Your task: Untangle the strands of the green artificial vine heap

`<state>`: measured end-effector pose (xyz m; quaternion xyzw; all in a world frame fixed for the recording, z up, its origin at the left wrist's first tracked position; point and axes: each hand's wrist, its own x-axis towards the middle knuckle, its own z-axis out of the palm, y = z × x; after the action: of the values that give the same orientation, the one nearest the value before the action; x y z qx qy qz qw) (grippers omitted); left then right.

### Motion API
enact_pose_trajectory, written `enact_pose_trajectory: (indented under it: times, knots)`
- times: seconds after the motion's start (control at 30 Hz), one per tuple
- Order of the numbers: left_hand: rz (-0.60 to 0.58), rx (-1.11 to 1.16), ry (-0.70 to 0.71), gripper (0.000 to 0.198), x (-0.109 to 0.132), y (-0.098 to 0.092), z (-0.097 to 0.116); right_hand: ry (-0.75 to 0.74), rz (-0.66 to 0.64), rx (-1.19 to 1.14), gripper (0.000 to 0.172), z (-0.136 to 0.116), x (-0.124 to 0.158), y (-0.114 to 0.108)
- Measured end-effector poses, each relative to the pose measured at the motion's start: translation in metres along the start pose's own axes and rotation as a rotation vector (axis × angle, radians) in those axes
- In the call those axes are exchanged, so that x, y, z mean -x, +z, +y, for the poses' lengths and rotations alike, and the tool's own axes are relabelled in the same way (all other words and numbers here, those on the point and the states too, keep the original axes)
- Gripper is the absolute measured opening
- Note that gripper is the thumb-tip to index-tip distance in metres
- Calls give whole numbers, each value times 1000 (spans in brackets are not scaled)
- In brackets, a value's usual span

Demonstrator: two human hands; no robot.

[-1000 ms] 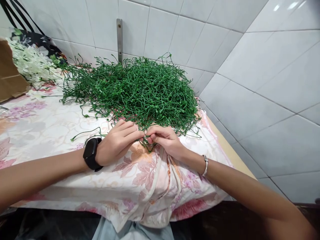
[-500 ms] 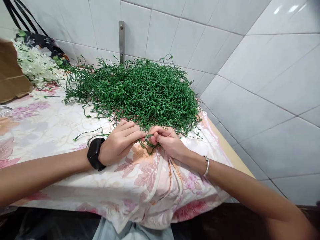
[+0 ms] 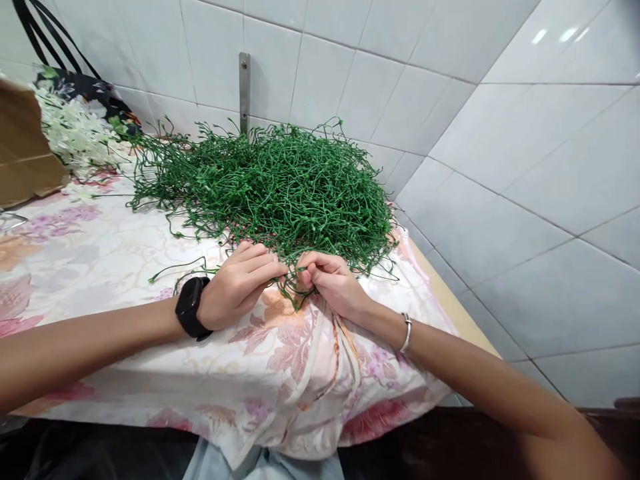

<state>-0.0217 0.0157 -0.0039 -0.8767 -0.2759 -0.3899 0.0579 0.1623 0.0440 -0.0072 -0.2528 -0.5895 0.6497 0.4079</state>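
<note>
A large heap of thin green artificial flower stems (image 3: 290,187) lies on the table against the tiled wall. At its front edge my left hand (image 3: 245,280), with a black band on the wrist, is closed, its fingertips pinching a green stem. Just to its right my right hand (image 3: 333,280), wearing a silver bangle, pinches green stem between thumb and forefinger. A small gap separates the two sets of fingertips. A few stems hang below them over the cloth. Exactly how the pinched pieces join is too small to make out.
A floral tablecloth (image 3: 125,253) covers the table and drapes over its front edge. White artificial flowers (image 3: 75,130), a cardboard piece (image 3: 27,147) and a dark floral bag (image 3: 120,110) are at the left. A metal bracket (image 3: 245,90) is fixed to the wall.
The view has shifted slightly. Both hands keep their pinch at the heap's front edge, with the fingertips a little farther apart.
</note>
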Motion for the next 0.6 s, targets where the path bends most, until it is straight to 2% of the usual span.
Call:
enact_pose_trajectory:
  times: [0.2, 0.6]
  knots:
    - [8, 6, -16, 15, -2, -1, 3, -5, 30, 18, 15, -2, 1, 2]
    - [20, 21, -26, 16, 0, -1, 2, 13, -2, 28, 17, 0, 1, -1]
